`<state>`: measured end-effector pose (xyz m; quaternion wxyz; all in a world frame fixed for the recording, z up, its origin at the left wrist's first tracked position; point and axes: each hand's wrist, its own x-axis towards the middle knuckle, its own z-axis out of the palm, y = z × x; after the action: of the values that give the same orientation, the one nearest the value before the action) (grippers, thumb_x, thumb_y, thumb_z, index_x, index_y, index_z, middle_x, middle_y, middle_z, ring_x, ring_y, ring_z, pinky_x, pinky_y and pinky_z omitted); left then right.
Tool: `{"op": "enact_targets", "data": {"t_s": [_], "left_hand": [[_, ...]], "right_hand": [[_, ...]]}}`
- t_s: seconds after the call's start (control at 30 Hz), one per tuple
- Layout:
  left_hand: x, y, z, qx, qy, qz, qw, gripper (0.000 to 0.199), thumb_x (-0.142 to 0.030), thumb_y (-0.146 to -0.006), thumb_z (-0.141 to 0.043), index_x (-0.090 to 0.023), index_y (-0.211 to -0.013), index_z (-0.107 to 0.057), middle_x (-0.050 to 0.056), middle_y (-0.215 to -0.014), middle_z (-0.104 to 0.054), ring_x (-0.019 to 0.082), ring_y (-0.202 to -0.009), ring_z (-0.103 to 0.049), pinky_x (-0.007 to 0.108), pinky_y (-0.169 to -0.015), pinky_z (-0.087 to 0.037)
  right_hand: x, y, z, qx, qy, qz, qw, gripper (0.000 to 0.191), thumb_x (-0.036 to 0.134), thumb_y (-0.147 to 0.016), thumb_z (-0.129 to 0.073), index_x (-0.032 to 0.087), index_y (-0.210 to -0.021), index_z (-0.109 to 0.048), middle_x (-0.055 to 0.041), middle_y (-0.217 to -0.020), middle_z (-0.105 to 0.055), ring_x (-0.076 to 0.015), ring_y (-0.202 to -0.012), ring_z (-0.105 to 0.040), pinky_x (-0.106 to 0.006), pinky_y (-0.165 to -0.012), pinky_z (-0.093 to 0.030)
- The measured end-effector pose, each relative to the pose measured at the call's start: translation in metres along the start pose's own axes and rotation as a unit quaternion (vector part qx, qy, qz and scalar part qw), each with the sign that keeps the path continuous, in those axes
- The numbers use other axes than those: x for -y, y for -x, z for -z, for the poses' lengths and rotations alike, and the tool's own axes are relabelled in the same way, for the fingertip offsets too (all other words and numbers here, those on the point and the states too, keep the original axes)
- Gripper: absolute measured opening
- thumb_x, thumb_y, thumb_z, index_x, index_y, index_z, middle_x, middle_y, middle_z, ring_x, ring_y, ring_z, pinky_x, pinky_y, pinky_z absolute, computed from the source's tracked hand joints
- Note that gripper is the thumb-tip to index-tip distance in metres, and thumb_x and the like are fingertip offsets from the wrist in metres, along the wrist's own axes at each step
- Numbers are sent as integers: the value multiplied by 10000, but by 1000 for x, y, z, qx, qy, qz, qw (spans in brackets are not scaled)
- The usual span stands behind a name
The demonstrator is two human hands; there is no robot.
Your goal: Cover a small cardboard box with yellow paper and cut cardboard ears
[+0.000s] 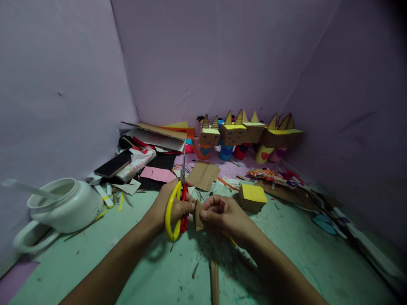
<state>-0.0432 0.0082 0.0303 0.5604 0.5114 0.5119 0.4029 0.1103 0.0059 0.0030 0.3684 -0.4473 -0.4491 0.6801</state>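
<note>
My left hand (178, 203) is closed, with scissors (173, 212) hooked in it; their yellow and red handles face me and the blades point away. Its thumb and finger also pinch one edge of a small pointed cardboard piece (199, 216). On the other edge of that piece, the fingertips of my right hand (222, 214) are closed. A small cardboard box with a yellow top (252, 197) sits just beyond my right hand. Ahead of both hands lies a flat cardboard rectangle (203, 175), and a cardboard strip (214, 281) lies nearer to me.
Along the back wall stand several cardboard animal figures (233, 134) on coloured tubes. At left are a white teapot (68, 207), a dark phone (112, 163) and piled cardboard and paper (159, 135). Cables (346, 233) run along the right side. Scraps litter the green tabletop (127, 267).
</note>
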Motion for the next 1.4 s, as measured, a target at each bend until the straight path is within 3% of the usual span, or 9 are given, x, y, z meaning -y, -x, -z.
{"op": "enact_targets", "data": {"t_s": [0.2,0.33,0.43,0.53,0.63,0.7,0.83,1.17,1.4], "left_hand": [[0,-3,10,-26,-175,-80,981,361,-346,-651,-591,-183,-947,-464,-33,-587,-547,159,-459,-546,273,-469,-420],[6,-12,28,-152,-509,-98,842,250,-370,-718,-527,-208,-906,-559,67,-715,-628,249,-671,-606,286,-553,-367],[15,-21,41,-125,-585,-30,801,304,-309,-697,-519,-207,-979,-575,123,-834,-671,295,-760,-620,293,-560,-356],[18,-25,48,-76,-585,-24,807,327,-283,-662,-553,-198,-974,-604,125,-880,-679,289,-788,-619,292,-588,-372],[11,-21,42,-127,-552,-66,822,302,-326,-726,-514,-193,-976,-621,111,-849,-673,267,-797,-610,302,-627,-394],[5,-15,30,-151,-433,-105,882,318,-387,-763,-485,-172,-947,-630,81,-753,-656,222,-700,-604,286,-595,-415],[1,-3,1,10,-141,-24,990,293,-422,-710,-546,-146,-736,-640,-6,-517,-560,116,-394,-494,212,-372,-384],[3,2,-9,37,-78,-25,996,215,-335,-681,-601,-133,-608,-619,-20,-422,-517,96,-373,-489,194,-364,-412],[7,-4,-5,43,84,34,995,256,-346,-594,-698,-121,-599,-576,-24,-425,-532,69,-340,-451,163,-317,-379]], "right_hand": [[5,2,2,32,-37,14,999,299,356,-483,-788,127,-553,-608,34,-479,-539,-62,-418,-452,-193,-434,-370],[8,-1,6,0,-110,4,994,314,353,-458,-806,138,-576,-609,38,-502,-531,-68,-444,-468,-192,-470,-424],[9,-4,9,-10,-137,6,991,317,346,-461,-813,133,-588,-614,36,-518,-530,-54,-441,-440,-171,-458,-411],[9,-5,11,-37,-140,10,989,337,350,-443,-817,130,-614,-628,29,-557,-558,-52,-464,-446,-159,-455,-395],[10,-5,10,-75,-122,15,990,331,355,-453,-801,138,-634,-628,33,-558,-565,-57,-475,-450,-155,-441,-354],[9,-4,8,-90,-103,30,990,302,346,-473,-787,142,-609,-610,49,-515,-535,-50,-445,-413,-158,-423,-306],[7,-3,3,-68,-83,83,991,289,352,-509,-764,138,-543,-574,55,-449,-492,-48,-405,-359,-187,-412,-254],[10,-3,-3,-92,-130,47,986,390,303,-362,-836,148,-580,-552,57,-422,-545,-64,-379,-445,-199,-404,-374],[8,-2,2,-16,-118,33,992,306,384,-563,-756,138,-661,-602,21,-530,-596,-88,-418,-542,-202,-418,-446]]}}
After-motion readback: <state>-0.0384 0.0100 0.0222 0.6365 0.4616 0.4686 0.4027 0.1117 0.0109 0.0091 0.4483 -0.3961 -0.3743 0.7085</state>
